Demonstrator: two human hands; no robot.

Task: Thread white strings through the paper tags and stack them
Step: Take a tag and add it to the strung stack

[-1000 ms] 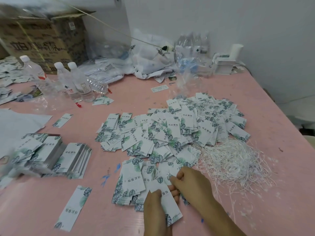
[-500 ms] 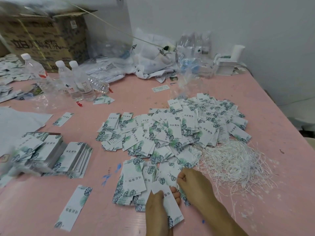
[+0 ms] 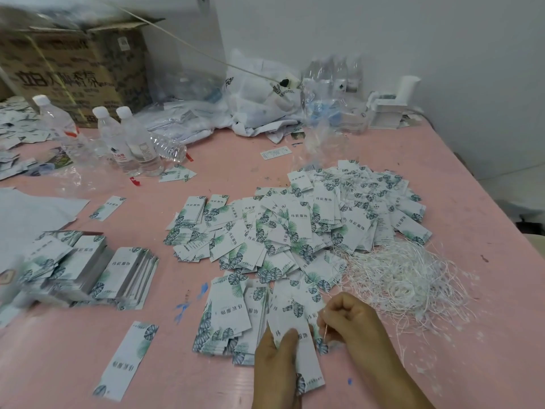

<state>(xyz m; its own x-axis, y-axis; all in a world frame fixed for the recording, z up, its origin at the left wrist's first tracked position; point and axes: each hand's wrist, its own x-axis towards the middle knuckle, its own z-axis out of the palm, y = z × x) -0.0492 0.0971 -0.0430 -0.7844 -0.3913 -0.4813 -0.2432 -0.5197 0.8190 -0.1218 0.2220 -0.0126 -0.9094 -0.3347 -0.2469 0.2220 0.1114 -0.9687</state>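
Left hand (image 3: 277, 354): fingers curled round one leaf-printed paper tag (image 3: 298, 343), held just above the near tags.
Right hand (image 3: 352, 320): fingers bunched, pinching a thin white string (image 3: 325, 332) beside the tag's edge.
String heap (image 3: 404, 278): just right of the tag pile (image 3: 298, 228).
Technique: probably keep the tag steady, string end short and stiff.
Stacks (image 3: 97, 268): left, well apart.

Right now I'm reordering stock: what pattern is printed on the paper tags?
Green leaf prints on white paper tags, seen in the head view.
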